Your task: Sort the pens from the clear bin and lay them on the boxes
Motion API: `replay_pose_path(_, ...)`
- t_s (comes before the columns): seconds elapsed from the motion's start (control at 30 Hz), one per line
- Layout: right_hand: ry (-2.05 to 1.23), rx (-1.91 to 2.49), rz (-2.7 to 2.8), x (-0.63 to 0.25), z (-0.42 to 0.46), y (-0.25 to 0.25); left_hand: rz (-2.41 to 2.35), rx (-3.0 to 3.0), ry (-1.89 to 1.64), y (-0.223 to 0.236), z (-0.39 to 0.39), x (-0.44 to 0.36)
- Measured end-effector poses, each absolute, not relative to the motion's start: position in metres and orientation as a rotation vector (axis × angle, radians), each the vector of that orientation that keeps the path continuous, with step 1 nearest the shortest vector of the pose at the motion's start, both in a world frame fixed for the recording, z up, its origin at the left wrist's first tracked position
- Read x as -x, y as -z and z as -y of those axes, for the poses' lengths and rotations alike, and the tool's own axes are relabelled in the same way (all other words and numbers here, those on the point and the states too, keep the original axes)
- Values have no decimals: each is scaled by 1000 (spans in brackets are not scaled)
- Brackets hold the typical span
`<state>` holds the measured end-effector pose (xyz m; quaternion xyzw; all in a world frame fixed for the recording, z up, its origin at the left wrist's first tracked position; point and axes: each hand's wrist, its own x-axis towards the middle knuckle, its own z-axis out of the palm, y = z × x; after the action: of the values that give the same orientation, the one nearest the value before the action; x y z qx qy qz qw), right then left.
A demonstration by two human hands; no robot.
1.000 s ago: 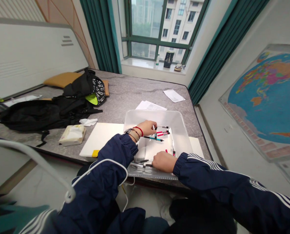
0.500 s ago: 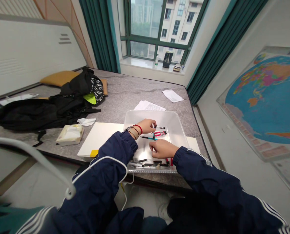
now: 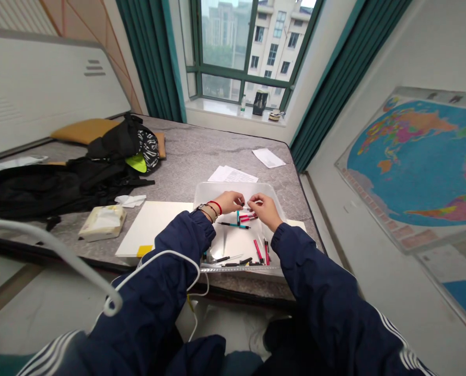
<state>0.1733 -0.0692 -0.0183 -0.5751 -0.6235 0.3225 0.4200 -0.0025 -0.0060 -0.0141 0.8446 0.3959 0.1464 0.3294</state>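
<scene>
My left fingers hold a small black piece near my right fingers, above pens in a clear box.

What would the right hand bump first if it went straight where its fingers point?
Probably the left hand, or the small dark piece at its fingertips: the right hand points that way across a little gap. Depth is hard to judge.

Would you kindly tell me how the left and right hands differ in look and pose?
The left hand wears a thin red cord and other wristbands; the right hand shows none. The left hand points rightward, the right hand leftward and away. Both reach from navy fabric sleeves over the clear plastic bin.
</scene>
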Motion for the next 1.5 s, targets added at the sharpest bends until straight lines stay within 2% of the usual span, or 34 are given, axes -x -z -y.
replay_pose_path(0.1, -979, 1329, 1426, -172, 68, 19, -997, -2221, -420, 12, 7, 2)
replay_pose_path(0.23, -1039, 1276, 1390, -173, 66, 21, -950, -2228, -440, 9, 9, 2)
replay_pose_path(1.5, -755, 1379, 1654, -181, 57, 32, -930, -2209, -439, 13, 6, 1)
